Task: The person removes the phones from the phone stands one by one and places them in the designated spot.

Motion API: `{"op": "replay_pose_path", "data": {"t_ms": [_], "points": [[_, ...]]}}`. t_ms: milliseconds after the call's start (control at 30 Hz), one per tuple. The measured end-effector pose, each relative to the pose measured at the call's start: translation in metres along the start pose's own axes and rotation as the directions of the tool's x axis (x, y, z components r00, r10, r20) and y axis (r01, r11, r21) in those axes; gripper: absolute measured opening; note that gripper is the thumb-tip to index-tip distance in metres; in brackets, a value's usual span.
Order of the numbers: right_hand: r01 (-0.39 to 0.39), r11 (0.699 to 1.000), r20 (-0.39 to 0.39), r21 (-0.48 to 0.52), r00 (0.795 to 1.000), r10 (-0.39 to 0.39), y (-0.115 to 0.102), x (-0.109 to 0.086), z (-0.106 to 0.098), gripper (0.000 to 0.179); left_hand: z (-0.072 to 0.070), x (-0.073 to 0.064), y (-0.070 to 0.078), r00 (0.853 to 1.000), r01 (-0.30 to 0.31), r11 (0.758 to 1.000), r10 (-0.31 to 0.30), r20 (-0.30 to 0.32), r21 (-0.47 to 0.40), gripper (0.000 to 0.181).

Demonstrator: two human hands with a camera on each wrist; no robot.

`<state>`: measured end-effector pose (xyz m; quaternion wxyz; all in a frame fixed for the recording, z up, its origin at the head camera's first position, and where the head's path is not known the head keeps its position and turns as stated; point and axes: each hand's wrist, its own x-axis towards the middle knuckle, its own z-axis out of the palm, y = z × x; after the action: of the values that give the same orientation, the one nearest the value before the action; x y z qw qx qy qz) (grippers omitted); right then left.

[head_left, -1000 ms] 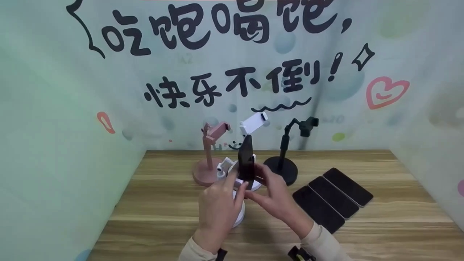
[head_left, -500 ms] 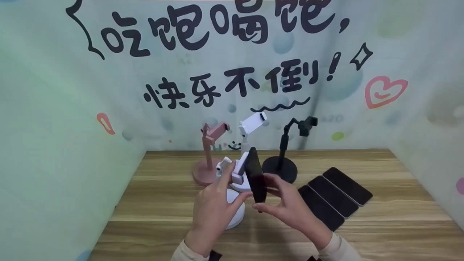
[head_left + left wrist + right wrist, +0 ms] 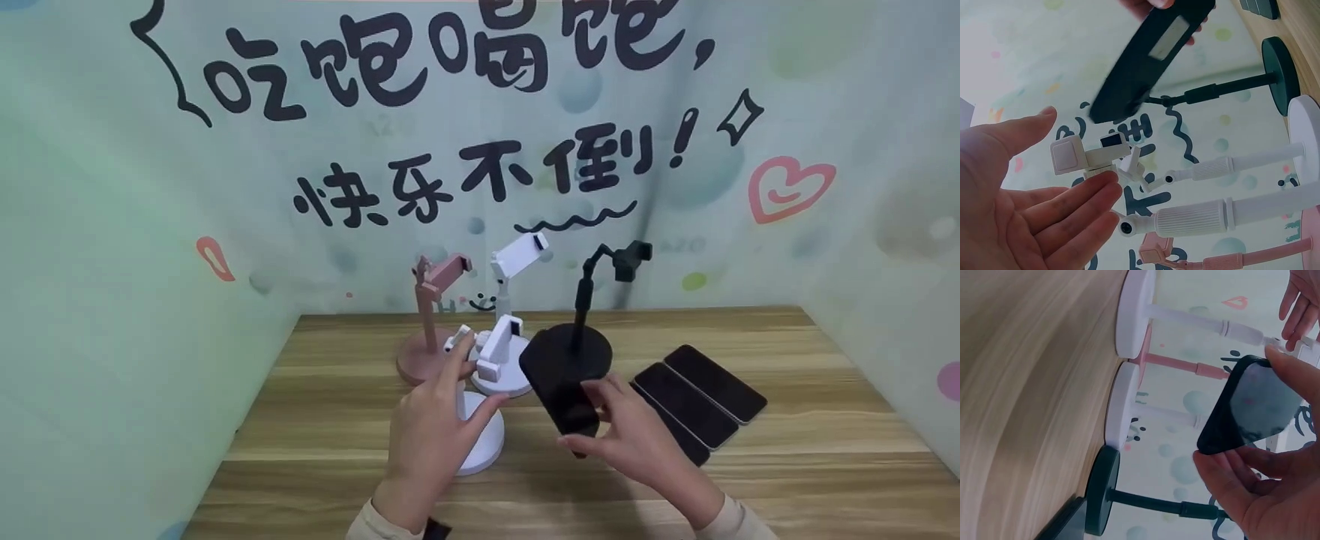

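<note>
My right hand (image 3: 637, 435) pinches a black smartphone (image 3: 553, 379) by its edges, thumb near and fingers on the far side. In the right wrist view, the glossy screen of the phone (image 3: 1266, 405) catches reflections. My left hand (image 3: 431, 431) is at the front white phone stand, whose round base (image 3: 484, 442) shows behind the wrist and thumb. The stand's clamp (image 3: 495, 352) lies just beyond the fingers. In the left wrist view, the fingers are extended beside the white clamp (image 3: 1067, 154); whether they touch it I cannot tell. Phone and clamp are apart.
Behind stand a pink phone stand (image 3: 427, 315), a second white stand (image 3: 517, 259) and a black stand (image 3: 585, 300). Several black smartphones (image 3: 716, 382) lie side by side on the wooden table (image 3: 810, 480) at right. A printed cloth (image 3: 247, 172) hangs at the back.
My right hand has moved right and toward me with the phone, away from the white clamp, turning it. My left hand has come off the phone and shifted slightly left.
</note>
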<state>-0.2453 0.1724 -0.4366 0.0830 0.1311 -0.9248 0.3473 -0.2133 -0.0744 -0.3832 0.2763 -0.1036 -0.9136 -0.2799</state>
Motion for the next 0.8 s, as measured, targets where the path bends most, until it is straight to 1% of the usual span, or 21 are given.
{"op": "replay_pose_path", "data": {"t_ms": [67, 167, 300, 467, 667, 800], "points": [[-0.014, 0.996, 0.012, -0.083, 1.000, 0.015, 0.004, -0.001, -0.001, 0.069, 0.000, 0.000, 0.000, 1.000, 0.008, 1.000, -0.008, 0.004, -0.001, 0.073], [-0.034, 0.979, 0.034, -0.201, 0.999, 0.041, 0.011, -0.003, -0.001, 0.068, -0.001, 0.000, 0.000, 1.000, 0.013, 1.000, -0.013, 0.013, 0.002, 0.073], [-0.064, 0.952, 0.071, -0.298, 0.993, 0.089, 0.020, -0.006, 0.000, 0.072, -0.001, 0.000, 0.000, 1.000, 0.015, 1.000, -0.015, 0.026, 0.001, 0.073], [-0.093, 0.914, 0.110, -0.395, 0.983, 0.148, 0.029, -0.009, 0.000, 0.077, -0.001, 0.000, -0.001, 1.000, 0.004, 1.000, -0.004, 0.029, -0.002, 0.072], [-0.104, 0.875, 0.138, -0.472, 0.972, 0.190, 0.038, -0.011, 0.000, 0.082, -0.002, 0.000, -0.002, 1.000, -0.014, 1.000, 0.014, 0.026, 0.015, 0.070], [-0.098, 0.856, 0.141, -0.507, 0.971, 0.195, 0.041, -0.015, 0.003, 0.081, -0.002, -0.001, -0.003, 0.999, -0.054, 0.998, 0.054, -0.006, 0.028, 0.068]]}}
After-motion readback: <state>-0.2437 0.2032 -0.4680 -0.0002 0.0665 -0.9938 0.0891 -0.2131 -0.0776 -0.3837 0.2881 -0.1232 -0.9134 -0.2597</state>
